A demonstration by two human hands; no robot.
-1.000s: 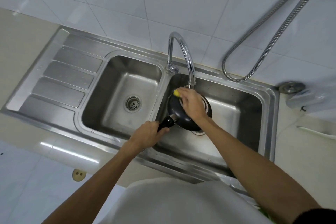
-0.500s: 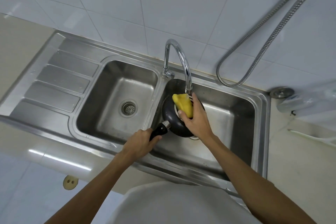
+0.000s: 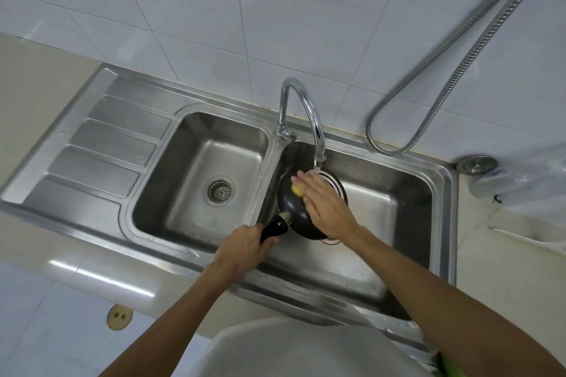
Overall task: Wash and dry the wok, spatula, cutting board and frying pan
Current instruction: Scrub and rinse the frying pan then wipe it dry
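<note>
Through the head camera, we see our left hand [image 3: 245,246] clenched round the black handle [image 3: 274,228] of the small black round frying pan [image 3: 291,211], holding it over the right basin of the stainless steel sink [image 3: 445,239], under the curved chrome tap [image 3: 306,107]. Half a second ago our right hand [image 3: 324,202] held the yellow sponge [image 3: 297,190] raised. Now straight fingers press it flat on the pan. We judge that scrubbing goes on, with drying still to come.

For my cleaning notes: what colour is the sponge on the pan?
Yellow; in the head view, the sponge peeks out under the right hand on the pan.
</note>
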